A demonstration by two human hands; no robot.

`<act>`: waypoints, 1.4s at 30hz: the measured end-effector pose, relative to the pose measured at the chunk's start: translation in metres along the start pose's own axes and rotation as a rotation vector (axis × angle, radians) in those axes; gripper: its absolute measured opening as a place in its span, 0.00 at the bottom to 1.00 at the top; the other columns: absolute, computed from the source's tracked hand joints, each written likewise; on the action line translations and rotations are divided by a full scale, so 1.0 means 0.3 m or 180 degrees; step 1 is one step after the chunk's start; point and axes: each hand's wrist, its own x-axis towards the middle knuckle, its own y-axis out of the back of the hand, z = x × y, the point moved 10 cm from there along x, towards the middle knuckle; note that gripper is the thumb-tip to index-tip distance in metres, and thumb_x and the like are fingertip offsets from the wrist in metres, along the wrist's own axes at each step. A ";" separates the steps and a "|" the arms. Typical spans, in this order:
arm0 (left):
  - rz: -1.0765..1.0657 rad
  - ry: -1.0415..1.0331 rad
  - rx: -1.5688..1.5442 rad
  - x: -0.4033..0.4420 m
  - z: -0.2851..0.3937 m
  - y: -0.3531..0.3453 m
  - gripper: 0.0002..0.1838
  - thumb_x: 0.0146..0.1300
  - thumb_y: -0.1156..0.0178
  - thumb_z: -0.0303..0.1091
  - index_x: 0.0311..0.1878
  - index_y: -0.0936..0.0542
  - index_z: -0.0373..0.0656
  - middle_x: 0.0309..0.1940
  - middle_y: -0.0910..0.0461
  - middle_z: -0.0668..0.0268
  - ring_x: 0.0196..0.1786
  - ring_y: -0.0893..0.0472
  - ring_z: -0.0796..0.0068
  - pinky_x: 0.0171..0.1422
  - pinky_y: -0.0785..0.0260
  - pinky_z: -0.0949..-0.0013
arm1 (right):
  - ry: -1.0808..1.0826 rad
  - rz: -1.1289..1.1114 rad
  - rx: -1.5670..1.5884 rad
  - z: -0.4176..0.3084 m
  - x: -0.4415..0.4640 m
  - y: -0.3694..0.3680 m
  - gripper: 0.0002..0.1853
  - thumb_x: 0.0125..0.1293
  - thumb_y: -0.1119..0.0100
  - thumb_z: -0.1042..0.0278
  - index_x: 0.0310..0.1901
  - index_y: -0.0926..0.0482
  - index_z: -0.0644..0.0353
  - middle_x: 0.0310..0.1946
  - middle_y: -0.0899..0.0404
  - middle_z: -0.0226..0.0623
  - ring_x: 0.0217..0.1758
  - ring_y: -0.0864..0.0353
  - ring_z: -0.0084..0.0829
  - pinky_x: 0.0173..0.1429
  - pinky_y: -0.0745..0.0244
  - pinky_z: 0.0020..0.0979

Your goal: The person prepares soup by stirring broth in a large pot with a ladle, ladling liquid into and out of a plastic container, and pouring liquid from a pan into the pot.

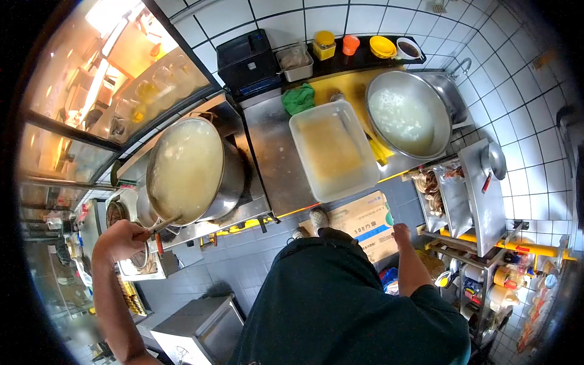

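My left hand (125, 238) is closed around the handle of a long-handled utensil (165, 223), at the near rim of a large steel stockpot (234, 176). The utensil's far end is hidden in the pot, which is filled with cloudy, pale yellow liquid (185, 164). My right hand (401, 234) hangs low at my side, above the floor and away from the counter. It is small and foreshortened here, and its fingers do not show clearly.
A translucent plastic tub (331, 149) stands on the steel counter (267, 146), beside a green cloth (298, 99). Right of it sits a wide metal basin (441, 131) of whitish liquid. Flattened cardboard (365, 219) lies underfoot. A tray rack (477, 201) stands right, a steel cabinet (201, 328) lower left.
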 end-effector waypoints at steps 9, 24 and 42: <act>0.0329 0.0101 -0.1412 0.068 0.091 -0.039 0.15 0.63 0.38 0.34 0.50 0.16 0.37 0.20 0.22 0.62 0.20 0.26 0.79 0.26 0.33 0.68 | -0.0653 -0.0597 -0.0746 0.013 -0.080 0.021 0.13 0.60 0.34 0.59 0.43 0.17 0.55 0.47 0.17 0.38 0.53 0.19 0.38 0.53 0.20 0.39; 0.2099 -0.0069 -0.0587 0.285 -0.013 -0.169 0.09 0.60 0.48 0.24 0.40 0.19 0.35 0.33 0.19 0.41 0.43 0.19 0.38 0.50 0.27 0.45 | -0.0418 -0.0289 -0.0308 -0.018 0.061 0.054 0.13 0.59 0.36 0.67 0.45 0.18 0.61 0.43 0.17 0.42 0.45 0.16 0.37 0.46 0.18 0.38; 0.0578 0.0596 -0.4377 0.012 -0.073 -0.390 0.11 0.67 0.42 0.31 0.49 0.20 0.35 0.23 0.27 0.70 0.18 0.34 0.86 0.15 0.51 0.81 | -0.1927 -0.0902 0.2224 -0.023 0.028 0.011 0.14 0.70 0.45 0.60 0.48 0.21 0.62 0.44 0.20 0.41 0.46 0.17 0.35 0.45 0.21 0.37</act>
